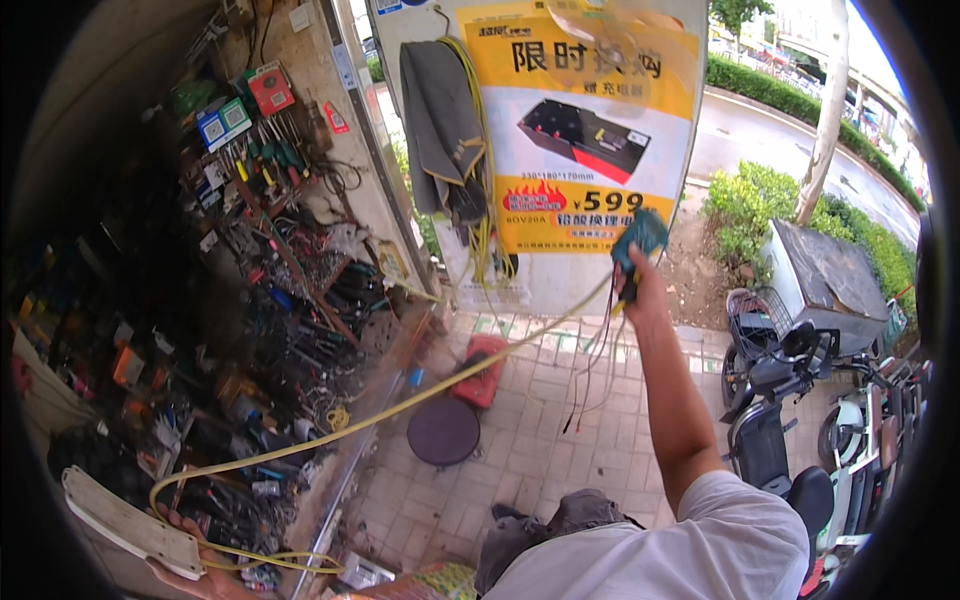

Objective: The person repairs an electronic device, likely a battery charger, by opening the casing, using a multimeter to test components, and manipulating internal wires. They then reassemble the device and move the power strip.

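Note:
At the lower left, my left hand [188,562] is closed round the end of a long cream-white power strip [120,515]. A yellow cord [420,397] loops beside this hand and stretches up across the view to my right hand. My right hand [643,283], with the arm extended forward, grips a teal and black hand-held device [637,245]; its exact kind is hard to make out. Several thin loose wires [590,385] dangle below the right hand. The fingers of both hands are partly hidden.
A cluttered bank of tools and parts [290,330] fills the left. Ahead stands a poster board [590,190] with a grey cloth [440,130] hung on it. A round dark stool [444,432] and red box [482,370] stand on the paving. Parked scooters [770,420] line the right.

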The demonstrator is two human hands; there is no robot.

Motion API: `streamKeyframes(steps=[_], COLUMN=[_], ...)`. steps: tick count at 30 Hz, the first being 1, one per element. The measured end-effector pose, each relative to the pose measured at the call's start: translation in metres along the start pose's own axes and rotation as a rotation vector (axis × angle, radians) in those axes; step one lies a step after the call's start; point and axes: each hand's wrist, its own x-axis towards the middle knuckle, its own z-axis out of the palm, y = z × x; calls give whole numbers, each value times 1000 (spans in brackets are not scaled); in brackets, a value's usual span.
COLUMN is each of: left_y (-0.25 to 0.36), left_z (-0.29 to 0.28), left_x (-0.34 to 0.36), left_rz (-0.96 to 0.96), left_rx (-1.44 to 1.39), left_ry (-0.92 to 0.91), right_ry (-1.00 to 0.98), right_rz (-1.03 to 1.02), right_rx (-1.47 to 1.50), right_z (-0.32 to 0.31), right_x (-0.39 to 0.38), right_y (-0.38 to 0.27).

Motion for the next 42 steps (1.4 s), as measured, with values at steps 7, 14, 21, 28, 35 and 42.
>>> streamKeyframes(steps=[7,14,21,28,35,42], left_y=[-105,-202,-293,-374,-394,-383], left_z=[-13,6,37,36,-14,-87], left_x=[110,169,217,251,244,205], left_rz=[-164,-319,-510,-749,-928,-1025], left_rx=[81,130,228,339,375,357], left_ry=[153,239,303,207,202,306], right_ry=[-395,-472,-164,-254,-614,-807], right_rz=[-419,-667,-805,-667,-306,137], right_rx=[-109,-291,-758,-1007,-1122,-1342], right_z=[297,527,659,599,472,366], right_x=[168,327,388,302,155,45], right_y=[-75,-80,45,286,497,629])
